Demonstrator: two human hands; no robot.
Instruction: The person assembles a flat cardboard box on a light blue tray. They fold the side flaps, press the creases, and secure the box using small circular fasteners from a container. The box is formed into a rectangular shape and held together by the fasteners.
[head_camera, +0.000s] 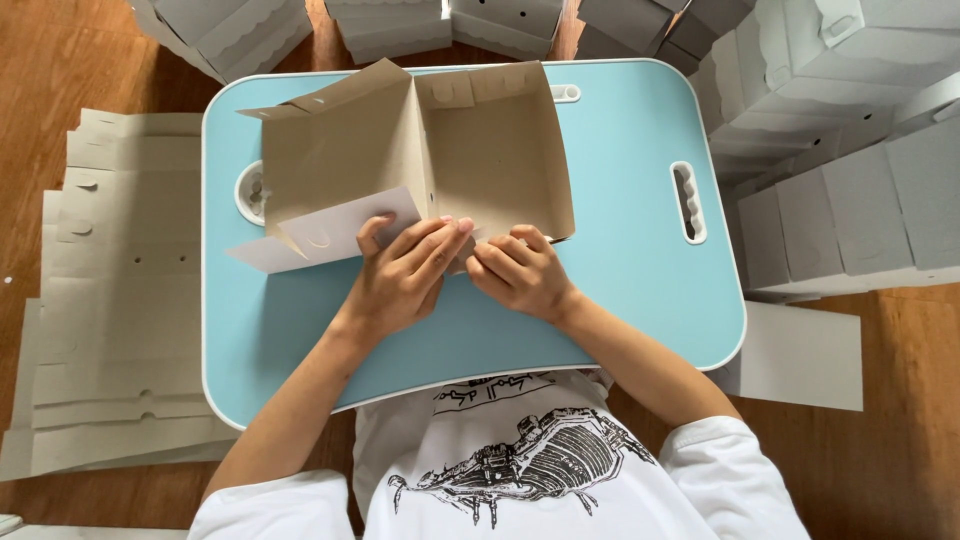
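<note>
Your left hand (400, 272) and right hand (520, 272) both pinch the near edge of a half-folded grey cardboard box (420, 160), fingertips touching, on a light-blue table (620, 250).

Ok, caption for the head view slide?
Both hands, left hand and right hand, fold a cardboard box on a blue table.

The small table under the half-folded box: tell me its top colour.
Light blue, with a white rim, on the small table; the head view shows it best.

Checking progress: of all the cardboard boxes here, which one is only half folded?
The box on the blue table, under both hands: walls half raised, flaps loose. The left stack lies flat; the others are closed.
</note>
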